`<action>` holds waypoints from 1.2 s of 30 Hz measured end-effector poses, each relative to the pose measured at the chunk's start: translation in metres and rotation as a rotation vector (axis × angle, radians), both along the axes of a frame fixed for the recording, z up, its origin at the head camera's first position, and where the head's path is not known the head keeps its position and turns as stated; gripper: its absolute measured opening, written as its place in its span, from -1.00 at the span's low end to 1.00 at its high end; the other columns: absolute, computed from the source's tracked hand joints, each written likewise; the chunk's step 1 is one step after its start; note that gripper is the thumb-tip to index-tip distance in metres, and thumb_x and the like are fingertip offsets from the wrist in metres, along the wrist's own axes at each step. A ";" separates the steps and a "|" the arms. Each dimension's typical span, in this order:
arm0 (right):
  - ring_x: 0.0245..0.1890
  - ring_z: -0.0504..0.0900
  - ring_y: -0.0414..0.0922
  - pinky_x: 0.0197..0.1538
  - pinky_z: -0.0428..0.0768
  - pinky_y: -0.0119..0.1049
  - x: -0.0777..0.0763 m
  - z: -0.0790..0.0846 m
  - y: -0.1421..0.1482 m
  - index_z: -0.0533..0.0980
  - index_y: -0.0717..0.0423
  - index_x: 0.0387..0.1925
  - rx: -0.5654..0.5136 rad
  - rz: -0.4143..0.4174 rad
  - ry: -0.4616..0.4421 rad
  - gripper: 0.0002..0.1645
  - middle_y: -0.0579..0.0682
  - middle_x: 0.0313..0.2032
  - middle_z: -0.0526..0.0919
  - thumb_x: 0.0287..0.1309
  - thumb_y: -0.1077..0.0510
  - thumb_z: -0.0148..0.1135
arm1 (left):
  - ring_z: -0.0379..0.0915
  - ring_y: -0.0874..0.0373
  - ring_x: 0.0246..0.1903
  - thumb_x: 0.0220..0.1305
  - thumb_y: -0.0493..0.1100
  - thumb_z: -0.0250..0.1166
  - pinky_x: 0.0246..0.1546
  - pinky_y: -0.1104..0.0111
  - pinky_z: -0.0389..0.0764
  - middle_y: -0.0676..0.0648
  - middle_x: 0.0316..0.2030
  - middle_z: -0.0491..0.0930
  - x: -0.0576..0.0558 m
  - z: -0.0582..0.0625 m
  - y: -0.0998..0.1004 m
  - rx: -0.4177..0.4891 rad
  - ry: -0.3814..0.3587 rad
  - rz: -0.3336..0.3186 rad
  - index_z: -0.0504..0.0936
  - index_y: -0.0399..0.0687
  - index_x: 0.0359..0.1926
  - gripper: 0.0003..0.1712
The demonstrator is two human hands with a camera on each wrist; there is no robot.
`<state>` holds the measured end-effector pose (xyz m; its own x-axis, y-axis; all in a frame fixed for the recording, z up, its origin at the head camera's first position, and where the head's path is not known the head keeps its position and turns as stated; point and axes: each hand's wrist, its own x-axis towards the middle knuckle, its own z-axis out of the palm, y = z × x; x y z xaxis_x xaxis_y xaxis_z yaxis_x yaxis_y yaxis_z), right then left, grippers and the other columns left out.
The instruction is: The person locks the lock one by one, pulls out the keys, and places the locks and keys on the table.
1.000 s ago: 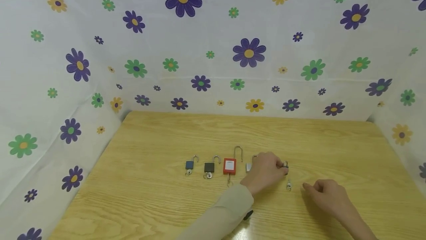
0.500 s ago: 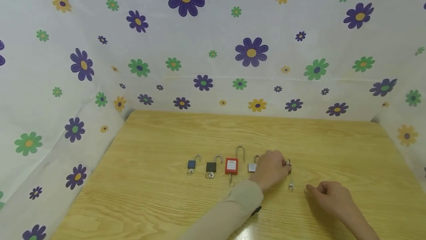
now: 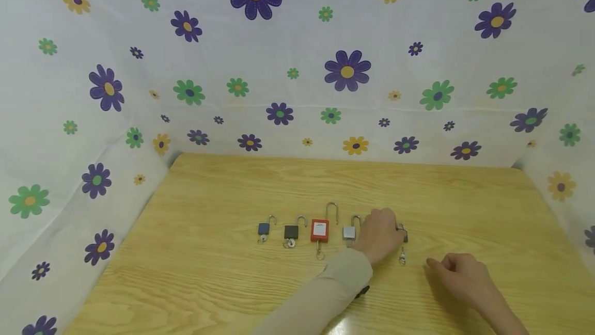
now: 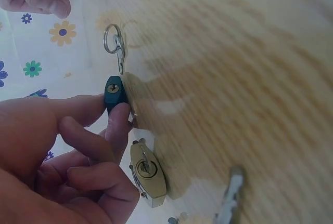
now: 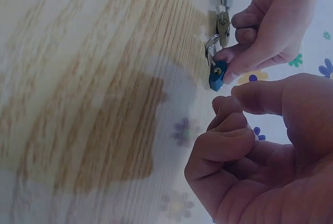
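My left hand (image 3: 381,234) pinches a small dark teal padlock (image 4: 114,93) between thumb and fingertip, its keyhole facing the left wrist camera. In the head view only part of this padlock (image 3: 405,235) shows beyond the fingers. A loose key on a ring (image 4: 113,42) lies just before the lock, apart from it. Beside the fingers stands a brass-coloured padlock (image 4: 147,172) with a key in it; the hand hides it in the head view. My right hand (image 3: 460,275) hovers off to the right, fingers loosely curled, nothing visible in them (image 5: 260,146).
Left of my hands, a row of padlocks with raised shackles lies on the wooden table (image 3: 209,283): blue (image 3: 263,228), black (image 3: 291,232), red with a white label (image 3: 319,230) and silver (image 3: 348,233). Keys sit at their bottoms. A flowered cloth (image 3: 297,41) encloses the table's back and sides.
My left hand has shifted slightly right with the teal padlock, which has turned a little. More of the silver padlock now shows. The right hand has hardly moved.
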<state>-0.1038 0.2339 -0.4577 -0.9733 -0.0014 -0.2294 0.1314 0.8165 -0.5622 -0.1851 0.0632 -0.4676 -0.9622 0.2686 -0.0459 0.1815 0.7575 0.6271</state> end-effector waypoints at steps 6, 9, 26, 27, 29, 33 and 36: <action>-0.70 0.30 -0.19 -0.60 0.30 -0.33 0.001 0.000 -0.001 0.49 0.12 -0.68 0.001 -0.006 -0.010 -0.55 -0.14 -0.77 0.35 0.27 -0.02 0.16 | -0.09 0.35 -0.94 0.18 -0.17 0.33 -0.97 0.52 -0.02 0.13 -0.92 0.03 -0.001 -0.001 0.001 -0.027 0.041 0.017 0.14 0.06 -0.88 -0.36; -0.71 0.29 -0.20 -0.61 0.29 -0.34 0.001 -0.001 -0.001 0.49 0.12 -0.68 -0.001 -0.003 -0.011 -0.55 -0.14 -0.77 0.34 0.27 -0.01 0.16 | -0.08 0.36 -0.93 0.18 -0.17 0.33 -0.97 0.52 -0.01 0.14 -0.91 0.04 -0.001 0.000 -0.001 -0.020 0.050 0.008 0.15 0.06 -0.87 -0.37; -0.67 0.34 -0.16 -0.58 0.33 -0.32 0.002 0.003 -0.002 0.53 0.14 -0.60 0.002 0.002 -0.049 -0.57 -0.10 -0.72 0.42 0.29 -0.04 0.15 | -0.16 0.35 -0.89 0.29 -0.05 0.29 -0.94 0.53 -0.11 0.13 -0.87 0.00 0.005 0.010 -0.045 -0.236 0.179 -0.002 0.11 0.06 -0.85 -0.33; -0.67 0.34 -0.16 -0.58 0.33 -0.31 0.002 0.002 -0.002 0.52 0.14 -0.61 0.004 0.000 -0.048 -0.56 -0.10 -0.72 0.42 0.29 -0.04 0.15 | -0.18 0.35 -0.89 0.28 -0.03 0.29 -0.95 0.53 -0.13 0.13 -0.87 -0.02 0.005 0.009 -0.046 -0.240 0.182 -0.002 0.10 0.06 -0.85 -0.32; -0.66 0.34 -0.15 -0.57 0.32 -0.31 0.002 0.000 -0.001 0.52 0.14 -0.61 0.008 -0.003 -0.052 -0.56 -0.09 -0.71 0.42 0.29 -0.05 0.14 | -0.20 0.35 -0.88 0.27 0.00 0.30 -0.93 0.53 -0.14 0.13 -0.86 -0.04 0.006 0.007 -0.046 -0.244 0.199 -0.004 0.08 0.07 -0.86 -0.30; -0.64 0.36 -0.14 -0.55 0.33 -0.30 0.001 -0.003 0.000 0.53 0.15 -0.60 0.009 -0.001 -0.056 -0.55 -0.08 -0.69 0.44 0.30 -0.06 0.14 | -0.18 0.31 -0.82 0.22 0.09 0.34 -0.87 0.48 -0.10 0.12 -0.82 -0.05 0.006 0.002 -0.043 -0.283 0.233 -0.005 0.08 0.08 -0.85 -0.28; -0.64 0.36 -0.14 -0.54 0.34 -0.30 0.002 -0.003 -0.001 0.54 0.15 -0.59 0.004 0.001 -0.056 -0.56 -0.08 -0.69 0.44 0.30 -0.05 0.13 | -0.13 0.29 -0.81 0.19 0.14 0.35 -0.85 0.46 -0.06 0.12 -0.81 -0.02 0.006 -0.002 -0.039 -0.324 0.232 -0.003 0.12 0.08 -0.85 -0.29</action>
